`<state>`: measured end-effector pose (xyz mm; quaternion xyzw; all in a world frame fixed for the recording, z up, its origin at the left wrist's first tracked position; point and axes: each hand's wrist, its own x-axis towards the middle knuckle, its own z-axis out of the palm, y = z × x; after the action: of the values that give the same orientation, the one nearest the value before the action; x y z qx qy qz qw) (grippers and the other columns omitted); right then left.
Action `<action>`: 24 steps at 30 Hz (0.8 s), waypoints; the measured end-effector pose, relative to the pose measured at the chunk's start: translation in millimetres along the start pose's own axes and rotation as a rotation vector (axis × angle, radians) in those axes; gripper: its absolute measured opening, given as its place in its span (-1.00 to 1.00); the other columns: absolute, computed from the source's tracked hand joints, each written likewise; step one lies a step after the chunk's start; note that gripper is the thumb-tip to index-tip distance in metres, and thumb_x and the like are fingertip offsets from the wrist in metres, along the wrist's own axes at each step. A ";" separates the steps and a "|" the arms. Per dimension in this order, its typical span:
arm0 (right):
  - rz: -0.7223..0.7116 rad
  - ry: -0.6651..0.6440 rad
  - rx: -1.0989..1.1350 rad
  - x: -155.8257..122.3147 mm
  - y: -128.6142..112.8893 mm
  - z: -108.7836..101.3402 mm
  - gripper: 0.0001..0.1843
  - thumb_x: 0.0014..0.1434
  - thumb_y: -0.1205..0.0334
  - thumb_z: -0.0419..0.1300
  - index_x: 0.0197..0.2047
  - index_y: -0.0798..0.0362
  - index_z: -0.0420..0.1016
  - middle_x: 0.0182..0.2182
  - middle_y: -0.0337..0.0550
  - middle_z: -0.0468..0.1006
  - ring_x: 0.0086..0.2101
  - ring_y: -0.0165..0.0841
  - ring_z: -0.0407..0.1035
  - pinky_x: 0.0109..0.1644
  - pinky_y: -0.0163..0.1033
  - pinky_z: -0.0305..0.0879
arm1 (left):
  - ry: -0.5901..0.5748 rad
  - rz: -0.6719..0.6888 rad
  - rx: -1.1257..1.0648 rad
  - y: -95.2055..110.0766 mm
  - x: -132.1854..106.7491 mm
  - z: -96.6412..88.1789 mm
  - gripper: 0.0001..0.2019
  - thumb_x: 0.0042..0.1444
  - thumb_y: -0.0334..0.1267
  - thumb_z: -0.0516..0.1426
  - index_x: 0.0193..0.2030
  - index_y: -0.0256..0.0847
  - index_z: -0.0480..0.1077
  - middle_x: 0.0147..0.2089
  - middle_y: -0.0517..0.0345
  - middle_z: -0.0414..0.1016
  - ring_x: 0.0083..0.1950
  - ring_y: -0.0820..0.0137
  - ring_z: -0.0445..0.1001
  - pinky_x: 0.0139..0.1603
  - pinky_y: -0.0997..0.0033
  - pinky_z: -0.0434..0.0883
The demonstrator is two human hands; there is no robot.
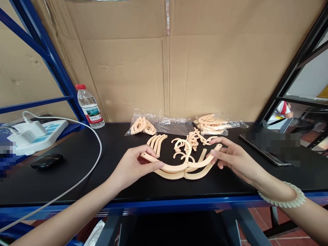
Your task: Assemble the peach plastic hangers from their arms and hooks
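Note:
A beige folding clothes hanger (175,168) is spread between my hands, its curved hook pointing up and away. My left hand (137,162) pinches its left arm near the end. My right hand (232,155) grips the tip of its right arm between thumb and fingers. Just under it lies another beige hanger (170,176) with its arms spread, partly hidden by the held one. Several loose curved hanger arms (157,145) lie side by side beyond my left hand. Beyond the hangers is a pile of small beige hooks (192,138).
Along the cardboard wall lie a clear bag of hooks (142,125), a flat plastic bag (174,125) and a bag of hanger arms (211,123). A water bottle (89,108), power strip (48,135), white cable (98,150) and black mouse-like object (47,161) are left; a tablet (266,150) lies right.

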<state>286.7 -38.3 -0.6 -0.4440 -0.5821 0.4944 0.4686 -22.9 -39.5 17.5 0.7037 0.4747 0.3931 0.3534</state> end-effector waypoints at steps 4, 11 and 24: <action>-0.115 0.036 -0.252 1.1 1.8 -3.8 -0.65 0.08 -0.05 0.33 -0.26 0.05 0.44 -0.49 -0.24 0.48 -0.46 -0.41 0.33 -0.40 -0.29 0.26 | -0.016 0.205 0.341 -3.0 0.3 -7.5 -0.74 -0.03 -0.10 0.32 -0.48 -0.23 0.43 -0.49 0.25 0.43 -0.49 0.49 0.31 -0.48 0.51 0.22; -0.199 -0.020 -0.593 1.5 4.1 -7.6 -0.66 0.12 -0.12 0.25 -0.36 0.01 0.45 -0.49 -0.22 0.49 -0.42 -0.31 0.33 -0.35 -0.21 0.21 | -0.185 0.505 0.663 -9.1 7.3 -11.1 -0.76 0.09 -0.05 0.26 -0.38 -0.19 0.44 -0.38 0.15 0.48 -0.25 0.33 0.39 -0.26 0.42 0.32; -0.347 -0.209 -0.726 1.7 10.4 -20.1 -0.69 0.23 -0.05 0.17 -0.09 -0.06 0.53 -0.03 -0.04 0.48 0.03 -0.12 0.35 0.08 -0.04 0.30 | -0.223 0.546 0.770 -3.0 1.2 -1.3 -0.68 0.16 -0.05 0.19 -0.06 -0.22 0.46 -0.07 -0.02 0.53 -0.01 0.17 0.44 0.04 0.19 0.33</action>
<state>306.8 -32.2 -9.3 -0.4233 -0.8292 0.2129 0.2963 -24.9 -37.3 15.8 0.9201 0.3427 0.1894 -0.0002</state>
